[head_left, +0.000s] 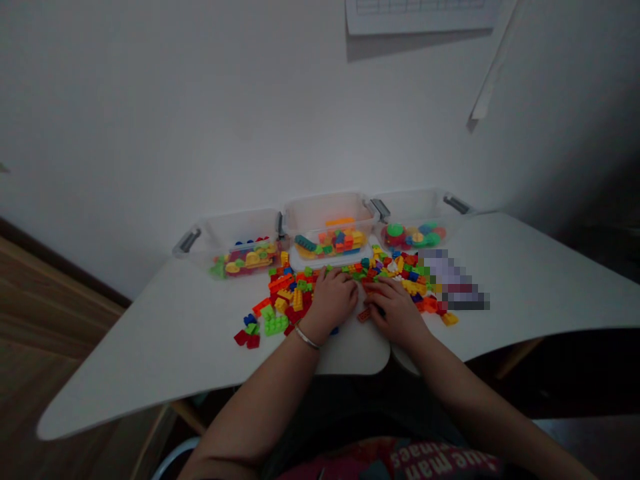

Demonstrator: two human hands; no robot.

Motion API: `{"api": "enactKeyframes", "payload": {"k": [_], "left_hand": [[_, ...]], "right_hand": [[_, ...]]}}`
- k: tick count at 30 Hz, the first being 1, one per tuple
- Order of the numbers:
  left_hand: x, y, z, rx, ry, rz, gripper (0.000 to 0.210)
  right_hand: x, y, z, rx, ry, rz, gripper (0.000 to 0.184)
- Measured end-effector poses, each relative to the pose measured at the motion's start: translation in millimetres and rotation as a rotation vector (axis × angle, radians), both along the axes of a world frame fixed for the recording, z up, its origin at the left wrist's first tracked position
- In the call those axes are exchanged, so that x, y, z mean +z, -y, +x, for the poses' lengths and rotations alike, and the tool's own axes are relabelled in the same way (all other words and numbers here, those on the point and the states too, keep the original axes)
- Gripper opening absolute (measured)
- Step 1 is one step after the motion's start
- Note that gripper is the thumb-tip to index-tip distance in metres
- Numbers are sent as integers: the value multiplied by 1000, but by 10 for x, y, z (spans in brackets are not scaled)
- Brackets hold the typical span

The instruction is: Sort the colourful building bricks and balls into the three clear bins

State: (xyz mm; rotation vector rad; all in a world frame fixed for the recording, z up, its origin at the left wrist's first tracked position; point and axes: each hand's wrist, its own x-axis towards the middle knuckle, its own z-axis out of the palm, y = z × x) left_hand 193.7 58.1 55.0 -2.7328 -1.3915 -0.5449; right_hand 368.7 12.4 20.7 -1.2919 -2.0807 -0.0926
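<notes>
A heap of small plastic building blocks (299, 299) in red, orange, yellow, green and blue lies on the white table in front of me. My left hand (334, 293), with a bracelet at the wrist, rests on the middle of the heap, its fingers bent over the blocks and slightly apart. Close beside it on the right, my right hand (395, 307) has its thumb and fingers apart over red pieces. An orange-red block (364, 315) lies by its thumb. What is under the fingers and palms is hidden.
Along the wall stand three clear plastic boxes: a left box (240, 230), a middle box (327, 207) and a right box (413, 207), each with colourful pieces inside. A blurred-out flat item (453, 277) lies right of the heap. The table's curved front edge (350, 373) is near me.
</notes>
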Motion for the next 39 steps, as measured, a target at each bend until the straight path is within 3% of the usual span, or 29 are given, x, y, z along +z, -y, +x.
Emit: {"api": "enactKeyframes", "payload": {"k": [7,21,28,34,39], "left_hand": [[-40,-1,-4,76,10,47,47],[-42,-46,11,72,2,0,18],[-61,-156,-42,-58,88,-75,18],[-13,-149,-73,-74,336,0,18],[193,-138,-188,-156,633,117,18]], "right_hand": [[3,4,-3,-1,-1,7,20],[0,-2,2,0,4,-14,18],[-12,-4,-12,0,10,1,20],[-27,-1,-14,7,21,-4,20],[-10,8,-14,7,8,-8,19]]}}
